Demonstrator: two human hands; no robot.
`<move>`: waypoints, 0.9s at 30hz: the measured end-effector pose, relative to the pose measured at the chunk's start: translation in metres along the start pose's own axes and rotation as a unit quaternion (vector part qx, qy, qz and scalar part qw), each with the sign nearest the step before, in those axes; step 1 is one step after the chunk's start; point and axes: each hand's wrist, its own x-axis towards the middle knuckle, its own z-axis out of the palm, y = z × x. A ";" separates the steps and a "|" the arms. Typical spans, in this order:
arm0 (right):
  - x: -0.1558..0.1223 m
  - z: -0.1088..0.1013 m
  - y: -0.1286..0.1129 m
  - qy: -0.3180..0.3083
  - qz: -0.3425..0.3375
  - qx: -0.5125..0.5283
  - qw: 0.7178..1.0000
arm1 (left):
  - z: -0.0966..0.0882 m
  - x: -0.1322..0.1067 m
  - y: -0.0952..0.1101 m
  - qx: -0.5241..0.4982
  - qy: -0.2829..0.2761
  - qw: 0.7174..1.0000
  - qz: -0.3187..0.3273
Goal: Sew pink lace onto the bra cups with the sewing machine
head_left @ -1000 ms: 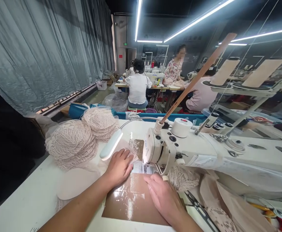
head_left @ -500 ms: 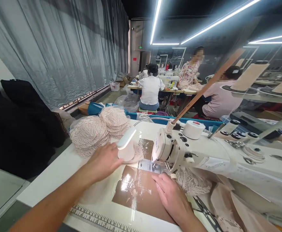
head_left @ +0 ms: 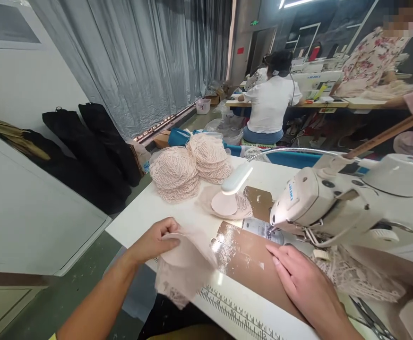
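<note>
My left hand (head_left: 157,243) pinches a beige bra cup with lace and sheer fabric (head_left: 183,264) hanging from it, over the table's front edge. My right hand (head_left: 300,274) lies with fingers stretched on the brown taped sheet (head_left: 249,257), just in front of the needle of the white sewing machine (head_left: 309,203). Behind the sheet, another smooth beige cup (head_left: 224,204) rests on lace beneath a small white lamp (head_left: 236,178). Two stacks of lace cups, a nearer stack (head_left: 174,174) and a farther stack (head_left: 209,158), stand at the table's back left.
A printed ruler (head_left: 235,314) runs along the front edge. Scissors (head_left: 371,316) and lace fabric (head_left: 362,278) lie right of my right hand. A white cabinet (head_left: 32,203) stands at left. A co-worker in a white top (head_left: 270,108) sits ahead.
My left hand has taken a cup piece from beside the lamp and drawn it toward me to the front edge. My right hand stays on the brown sheet. The view has turned left.
</note>
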 end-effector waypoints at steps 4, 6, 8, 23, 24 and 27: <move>-0.001 -0.005 -0.006 0.002 0.033 0.030 0.999 | 0.042 0.019 0.029 -0.103 -0.204 0.973 0.017; -0.002 -0.009 -0.008 0.021 0.056 0.063 0.996 | 0.065 0.036 0.040 -0.006 -0.233 0.971 0.052; -0.004 -0.014 -0.010 0.053 0.067 0.111 0.990 | 0.085 0.055 0.045 0.132 -0.204 0.966 0.090; -0.004 -0.023 -0.026 0.008 -0.032 0.138 0.990 | 0.124 0.127 0.035 0.104 -0.268 0.956 0.061; -0.004 -0.022 -0.024 0.014 -0.020 0.126 0.992 | 0.126 0.129 0.035 0.122 -0.261 0.955 0.071; -0.005 -0.015 -0.021 0.014 0.007 0.090 0.996 | 0.131 0.136 0.039 0.159 -0.227 0.956 0.096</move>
